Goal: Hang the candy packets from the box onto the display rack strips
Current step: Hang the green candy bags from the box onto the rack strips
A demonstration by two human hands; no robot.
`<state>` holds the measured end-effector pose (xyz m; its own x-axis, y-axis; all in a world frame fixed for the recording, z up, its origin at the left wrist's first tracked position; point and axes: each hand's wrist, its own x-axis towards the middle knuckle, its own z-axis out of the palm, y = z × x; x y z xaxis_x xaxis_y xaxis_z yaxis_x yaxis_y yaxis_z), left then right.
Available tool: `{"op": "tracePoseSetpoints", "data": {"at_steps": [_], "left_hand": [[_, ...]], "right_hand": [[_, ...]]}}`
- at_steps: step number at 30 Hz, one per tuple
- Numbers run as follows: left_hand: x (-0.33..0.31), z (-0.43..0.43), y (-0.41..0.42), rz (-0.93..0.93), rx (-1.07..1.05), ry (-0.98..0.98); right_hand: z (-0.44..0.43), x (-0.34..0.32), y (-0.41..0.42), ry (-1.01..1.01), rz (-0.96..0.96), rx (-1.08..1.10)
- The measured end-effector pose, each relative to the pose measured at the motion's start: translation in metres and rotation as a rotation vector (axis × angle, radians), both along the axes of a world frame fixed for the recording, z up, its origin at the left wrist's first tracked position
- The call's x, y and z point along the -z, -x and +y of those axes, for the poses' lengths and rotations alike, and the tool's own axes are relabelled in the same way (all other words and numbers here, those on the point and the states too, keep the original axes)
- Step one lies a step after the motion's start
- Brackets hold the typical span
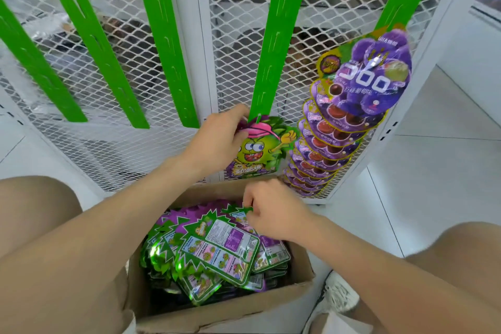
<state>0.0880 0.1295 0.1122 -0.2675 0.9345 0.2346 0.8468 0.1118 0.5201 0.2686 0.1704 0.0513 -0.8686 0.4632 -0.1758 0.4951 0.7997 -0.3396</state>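
White mesh rack panel (339, 8) fills upper frame. Green candy packet (257, 149), frame centre: at foot of middle green strip (276, 43), top edge pinched by left hand (217, 141). Light, limp, glossy foil, likely slippery; best held at header beside hang hole. Right hand (273, 214), below centre, fingers curled, pinches one of loose packets (217, 249) in cardboard box (217, 317), lower centre. Purple packets (366, 84) fill strip at right.

Bright, even white light fills the frame, washing the pale floor tiles (447, 198) at the right nearly featureless and leaving only soft shadow inside the brown cardboard box (217, 317). Glare glints off the shiny green foil packets (156, 252) at lower centre. Wide-angle distortion splays the green plastic strips (165, 43) toward the top corners, and the bare knee (32, 211) at lower left looks soft.
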Motion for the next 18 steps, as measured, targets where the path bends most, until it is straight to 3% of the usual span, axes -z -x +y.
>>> {"op": "tracePoseSetpoints", "data": {"at_steps": [2,9,13,18], "left_hand": [[0.002,-0.004,0.001,0.055,-0.018,0.007],[0.009,-0.022,0.009,0.283,-0.075,-0.079],[0.009,-0.031,0.014,0.314,-0.048,0.074],[0.012,-0.037,0.021,0.254,0.050,0.313]], "right_hand": [[-0.011,0.035,0.007,0.072,-0.197,-0.087],[-0.056,0.116,0.019,0.154,-0.382,-0.220],[-0.067,0.125,0.023,-0.049,-0.450,-0.372],[-0.051,0.120,0.019,0.078,-0.398,-0.264]]}}
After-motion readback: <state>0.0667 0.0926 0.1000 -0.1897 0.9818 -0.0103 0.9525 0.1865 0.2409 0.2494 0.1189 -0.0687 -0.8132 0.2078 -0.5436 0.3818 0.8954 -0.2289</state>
